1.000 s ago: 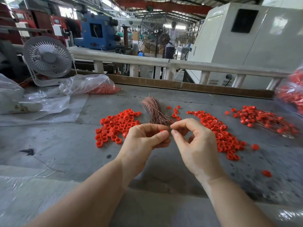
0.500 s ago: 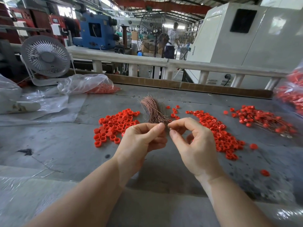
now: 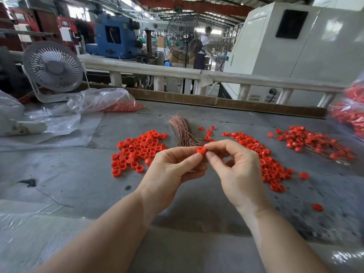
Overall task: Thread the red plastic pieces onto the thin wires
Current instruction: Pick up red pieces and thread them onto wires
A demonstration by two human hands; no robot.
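Observation:
A small red plastic piece [image 3: 201, 150] is held above the table between both hands. My left hand [image 3: 171, 170] pinches it from the left with thumb and forefinger. My right hand [image 3: 234, 170] pinches it from the right with forefinger and thumb. Any wire at the piece is too thin to make out. A bundle of thin copper wires [image 3: 183, 131] lies on the grey table [image 3: 78, 174] just behind my hands. Loose red pieces lie in a left pile [image 3: 137, 150] and a right pile [image 3: 266, 160]. Pieces threaded on wires [image 3: 315, 142] lie at the far right.
A white desk fan [image 3: 53, 66] stands at the back left beside clear plastic bags [image 3: 102, 101], one holding red pieces. Another bag of red pieces [image 3: 350, 113] sits at the right edge. A white railing [image 3: 197, 75] runs behind the table. Stray red pieces [image 3: 317, 207] lie near right.
The red piece, hidden between my fingers before, now shows at my fingertips. Both hands have stayed in place, with the fingers shifting slightly around the piece.

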